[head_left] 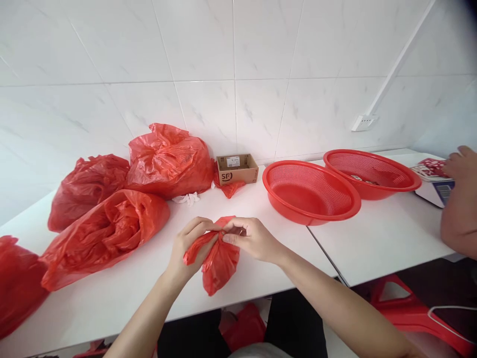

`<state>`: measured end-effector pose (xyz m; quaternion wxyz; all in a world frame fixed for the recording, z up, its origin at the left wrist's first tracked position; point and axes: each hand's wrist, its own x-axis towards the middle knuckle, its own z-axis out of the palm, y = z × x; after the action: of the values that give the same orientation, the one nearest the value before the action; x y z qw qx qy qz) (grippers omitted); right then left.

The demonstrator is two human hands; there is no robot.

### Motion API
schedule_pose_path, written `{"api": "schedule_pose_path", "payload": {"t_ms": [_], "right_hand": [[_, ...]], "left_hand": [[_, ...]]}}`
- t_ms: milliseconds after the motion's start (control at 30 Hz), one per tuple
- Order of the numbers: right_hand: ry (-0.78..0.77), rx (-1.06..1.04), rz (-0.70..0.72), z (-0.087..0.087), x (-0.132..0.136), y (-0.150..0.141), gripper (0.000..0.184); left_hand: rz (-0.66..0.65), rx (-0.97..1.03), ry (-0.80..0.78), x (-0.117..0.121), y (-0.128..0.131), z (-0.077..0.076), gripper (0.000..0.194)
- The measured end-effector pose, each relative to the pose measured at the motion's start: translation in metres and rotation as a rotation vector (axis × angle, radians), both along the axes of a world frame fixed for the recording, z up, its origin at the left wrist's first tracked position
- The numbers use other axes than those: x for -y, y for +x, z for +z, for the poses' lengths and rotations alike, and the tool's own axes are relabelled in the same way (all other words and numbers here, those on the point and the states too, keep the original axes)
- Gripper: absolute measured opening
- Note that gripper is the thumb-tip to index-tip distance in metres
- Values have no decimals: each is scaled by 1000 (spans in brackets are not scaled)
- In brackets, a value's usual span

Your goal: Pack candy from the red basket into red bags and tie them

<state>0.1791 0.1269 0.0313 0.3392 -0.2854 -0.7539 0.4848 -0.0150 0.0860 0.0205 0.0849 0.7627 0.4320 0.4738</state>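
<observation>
Both my hands meet at the gathered neck of a small red plastic bag (222, 266) near the table's front edge. My left hand (194, 243) is closed on the bag, with a twisted red end lying across its palm side. From the other side, my right hand (255, 238) pinches the same neck between thumb and fingers. The bag's lower part hangs down toward the tabletop, and its contents cannot be made out. Whether the neck is knotted is hidden by my fingers.
Large red plastic bags (169, 161) crowd the left side. A small cardboard box (237, 171) stands by the wall. Red baskets (311, 215) (391, 191) sit to the right. At far right, another person's hand (464, 164) is over a scale (434, 191). A gap divides the white tables (279, 258).
</observation>
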Motion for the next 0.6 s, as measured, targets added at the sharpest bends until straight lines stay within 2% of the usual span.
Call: {"api": "schedule_pose_path", "payload": {"t_ms": [67,200,267,333,433,533,600], "right_hand": [[246,193,-57,11,0,2,8],[859,549,-102,27,0,3,14],[1021,630,-85,29,0,4,14],[1048,653,-65,26,1,6,13],[941,646,-47,14,4,12,9],[681,570,-67,5,9,19,9],[493,444,-68,5,12,22,10]], "left_hand": [[-45,-61,-12,0,-5,6,20],[-72,-117,-21,0,-9,13,18],[-55,-121,-19,0,-9,15,16],[-31,-121,-18,-2,-10,14,15],[-14,-124,-35,-4,-11,9,12],[-3,-123,-75,-4,-13,10,9],[-9,-116,-180,1,-18,22,9]]}}
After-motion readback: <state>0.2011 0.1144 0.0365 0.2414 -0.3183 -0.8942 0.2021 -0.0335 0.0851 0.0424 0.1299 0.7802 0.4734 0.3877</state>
